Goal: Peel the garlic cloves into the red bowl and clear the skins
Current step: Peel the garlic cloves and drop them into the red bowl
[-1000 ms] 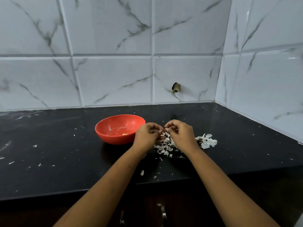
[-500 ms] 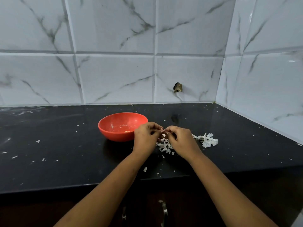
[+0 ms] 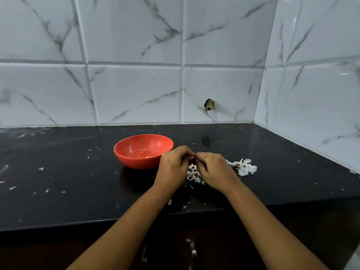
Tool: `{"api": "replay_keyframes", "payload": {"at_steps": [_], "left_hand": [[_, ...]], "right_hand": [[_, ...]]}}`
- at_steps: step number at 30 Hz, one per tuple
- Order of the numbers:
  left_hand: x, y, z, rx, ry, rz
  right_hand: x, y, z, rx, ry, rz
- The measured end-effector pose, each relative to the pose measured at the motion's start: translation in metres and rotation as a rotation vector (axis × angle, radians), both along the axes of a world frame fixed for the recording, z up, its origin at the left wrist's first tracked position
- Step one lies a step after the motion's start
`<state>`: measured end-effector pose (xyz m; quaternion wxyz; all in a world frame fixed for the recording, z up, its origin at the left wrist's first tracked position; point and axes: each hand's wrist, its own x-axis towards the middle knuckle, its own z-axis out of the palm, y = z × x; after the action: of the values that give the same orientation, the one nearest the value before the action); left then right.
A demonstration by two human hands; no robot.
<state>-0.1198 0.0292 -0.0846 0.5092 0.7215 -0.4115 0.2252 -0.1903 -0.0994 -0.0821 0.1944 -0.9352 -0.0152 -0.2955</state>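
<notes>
A red bowl (image 3: 136,145) stands on the black counter (image 3: 58,172) with a few small pale bits on its bottom. Just right of it my left hand (image 3: 173,166) and my right hand (image 3: 214,170) meet fingertip to fingertip, both with fingers curled around a small garlic clove that is almost wholly hidden between them. White garlic skins (image 3: 194,175) lie in a heap under the hands. A second clump of skins (image 3: 244,167) lies to the right of my right hand.
Small skin flakes (image 3: 41,168) are scattered over the counter's left part and near its front edge. Marble-look tiled walls close the back and the right side. A dark stub (image 3: 209,104) sticks out of the back wall. Cabinet handles (image 3: 192,252) show below the counter.
Both hands have stayed together over the skin heap, their fingertips working closer on the clove. The view has shifted slightly; the bowl and skins have not moved.
</notes>
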Motion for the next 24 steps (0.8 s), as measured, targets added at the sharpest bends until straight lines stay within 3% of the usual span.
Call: {"api": "replay_keyframes", "payload": {"at_steps": [6,14,16,19,24], "left_hand": [[0.002,-0.001,-0.001,-0.006,0.131,-0.038],[0.009,0.003,0.007,-0.038,0.571,-0.159],[0.01,0.005,0.008,-0.075,0.637,-0.191],[0.01,0.006,0.007,-0.122,0.675,-0.192],[0.008,0.005,0.008,-0.109,0.641,-0.16]], "right_hand": [[0.0,0.004,0.002,-0.036,0.018,-0.029],[-0.003,0.009,0.004,-0.182,0.054,-0.002],[-0.002,0.008,0.002,-0.141,0.052,0.006],[-0.003,0.006,0.002,-0.055,0.038,0.02],[-0.006,0.01,0.003,-0.083,0.047,0.013]]}}
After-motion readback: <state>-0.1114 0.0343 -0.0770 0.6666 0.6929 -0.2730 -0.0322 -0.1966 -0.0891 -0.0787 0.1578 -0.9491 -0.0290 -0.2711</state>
